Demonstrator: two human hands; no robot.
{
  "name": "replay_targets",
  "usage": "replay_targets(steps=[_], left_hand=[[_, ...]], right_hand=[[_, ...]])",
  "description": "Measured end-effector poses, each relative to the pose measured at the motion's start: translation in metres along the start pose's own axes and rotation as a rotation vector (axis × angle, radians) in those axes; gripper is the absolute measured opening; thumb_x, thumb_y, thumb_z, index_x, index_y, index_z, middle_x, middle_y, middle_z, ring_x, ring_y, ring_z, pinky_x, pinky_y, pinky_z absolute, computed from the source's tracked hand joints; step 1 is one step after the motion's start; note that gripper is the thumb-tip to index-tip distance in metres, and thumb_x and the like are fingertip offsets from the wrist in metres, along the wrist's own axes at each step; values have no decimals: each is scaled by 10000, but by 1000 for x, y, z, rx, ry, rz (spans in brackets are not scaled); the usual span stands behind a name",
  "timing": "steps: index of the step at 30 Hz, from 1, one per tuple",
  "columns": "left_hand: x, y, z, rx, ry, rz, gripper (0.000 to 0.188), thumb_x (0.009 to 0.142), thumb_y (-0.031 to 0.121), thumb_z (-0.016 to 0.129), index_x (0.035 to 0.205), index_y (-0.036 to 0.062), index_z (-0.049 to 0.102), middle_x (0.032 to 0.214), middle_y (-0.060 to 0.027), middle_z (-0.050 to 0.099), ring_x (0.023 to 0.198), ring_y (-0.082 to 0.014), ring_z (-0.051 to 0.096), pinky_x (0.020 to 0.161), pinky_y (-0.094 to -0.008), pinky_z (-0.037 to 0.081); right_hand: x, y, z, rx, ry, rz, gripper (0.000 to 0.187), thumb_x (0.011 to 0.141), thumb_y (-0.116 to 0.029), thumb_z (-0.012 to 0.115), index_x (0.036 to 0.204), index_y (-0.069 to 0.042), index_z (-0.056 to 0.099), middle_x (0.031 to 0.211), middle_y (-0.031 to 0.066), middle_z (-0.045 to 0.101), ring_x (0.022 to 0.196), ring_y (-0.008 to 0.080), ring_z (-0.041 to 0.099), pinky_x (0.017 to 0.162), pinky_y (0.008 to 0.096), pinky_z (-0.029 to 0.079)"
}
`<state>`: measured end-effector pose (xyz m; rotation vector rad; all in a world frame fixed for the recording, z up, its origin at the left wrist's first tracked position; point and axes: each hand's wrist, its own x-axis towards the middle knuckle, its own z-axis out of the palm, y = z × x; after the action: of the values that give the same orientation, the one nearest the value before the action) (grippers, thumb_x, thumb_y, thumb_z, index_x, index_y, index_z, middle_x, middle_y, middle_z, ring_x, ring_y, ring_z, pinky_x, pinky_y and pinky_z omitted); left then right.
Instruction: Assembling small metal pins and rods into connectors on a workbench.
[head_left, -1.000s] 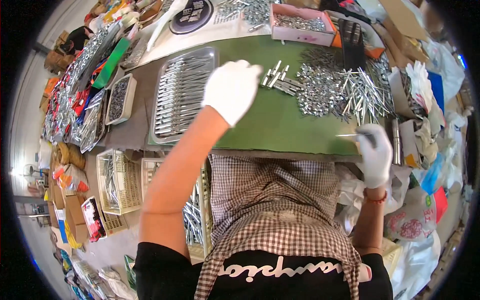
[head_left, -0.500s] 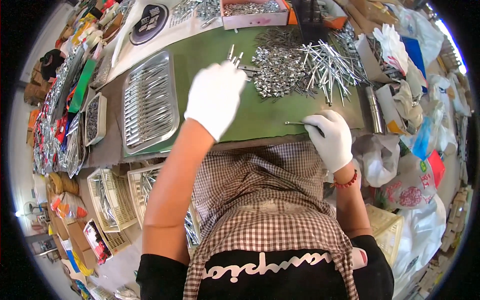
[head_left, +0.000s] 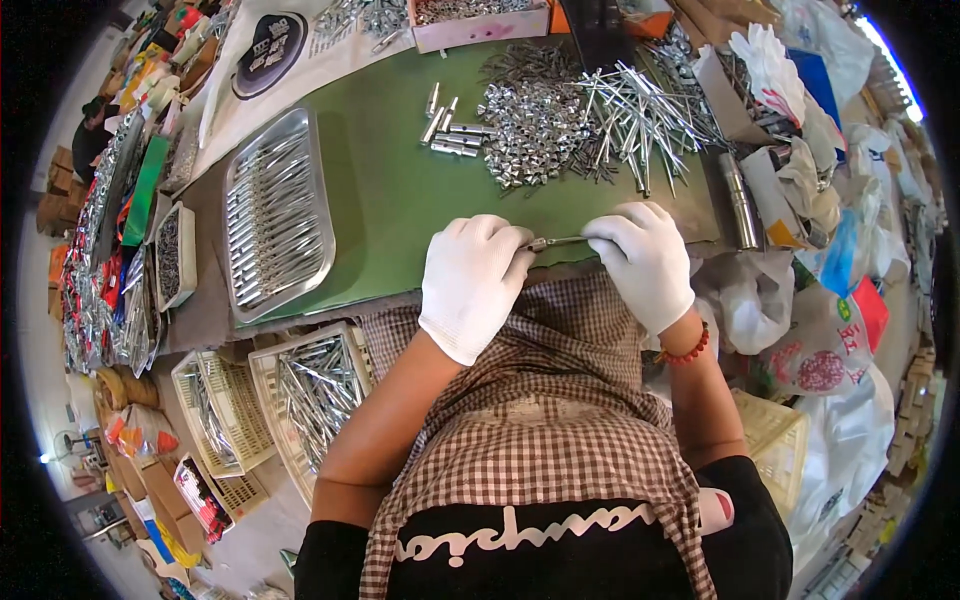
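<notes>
My white-gloved left hand (head_left: 472,285) pinches a small metal fitting (head_left: 538,244) at the near edge of the green mat. From the right, my gloved right hand (head_left: 645,262) grips a thin metal rod (head_left: 567,239), whose far end meets that fitting. Both hands are closed, and the fingers cover part of each piece. Beyond them are several short silver cylinders (head_left: 454,140). Beside these lies a heap of small shiny metal fittings (head_left: 530,135), and to its right a loose pile of thin metal rods (head_left: 645,125).
A metal tray (head_left: 327,240) with rows of slender metal pieces lies on the left. Small parts fill a pink-sided box (head_left: 480,32) at the back. A thick steel cylinder (head_left: 740,205) stands right. Plastic crates (head_left: 262,385) with metal rods are below the table edge.
My left hand has come back from the short cylinders to meet my right hand and now pinches a fitting at the rod's end. The right hand has moved slightly left.
</notes>
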<state>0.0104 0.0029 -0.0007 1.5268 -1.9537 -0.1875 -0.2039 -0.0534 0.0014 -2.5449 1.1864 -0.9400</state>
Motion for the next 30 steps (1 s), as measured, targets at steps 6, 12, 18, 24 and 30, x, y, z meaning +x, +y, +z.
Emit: replay_targets(steps=[6, 12, 18, 24, 30], left_hand=[[-1, 3, 5, -16, 52, -3, 98, 784, 101, 726, 875, 80, 697, 889, -98, 655, 861, -330, 621, 786, -447, 477], [1, 5, 4, -68, 30, -79, 92, 780, 92, 727, 862, 68, 695, 883, -102, 658, 852, -338, 621, 789, -448, 477], [4, 4, 8, -44, 73, -49, 96, 754, 99, 742, 832, 101, 686, 853, -71, 647, 787, -319, 620, 713, -444, 487], [2, 4, 7, -68, 103, -36, 94, 757, 100, 742, 829, 94, 683, 850, -71, 642, 790, -318, 618, 721, -437, 492], [0, 5, 5, -82, 55, -87, 93, 773, 91, 735, 854, 66, 697, 897, -105, 661, 861, -336, 627, 790, -438, 489]], right_hand=[[4, 5, 6, 3, -26, -32, 132, 772, -85, 740, 876, -152, 697, 867, 25, 670, 897, 270, 637, 811, 402, 492], [8, 5, 10, -5, 44, -89, 100, 775, -87, 735, 859, -135, 710, 872, 50, 675, 909, 272, 641, 820, 399, 498], [24, 24, 4, 67, 122, 345, 76, 835, -147, 710, 887, -92, 721, 898, 106, 684, 831, 326, 660, 756, 418, 524], [35, 25, 12, -200, 19, 378, 99, 873, -189, 677, 900, -101, 713, 900, 124, 671, 865, 343, 655, 763, 450, 522], [34, 31, 11, -242, 29, 274, 59, 874, -158, 674, 910, -118, 698, 909, 134, 659, 857, 350, 646, 762, 457, 518]])
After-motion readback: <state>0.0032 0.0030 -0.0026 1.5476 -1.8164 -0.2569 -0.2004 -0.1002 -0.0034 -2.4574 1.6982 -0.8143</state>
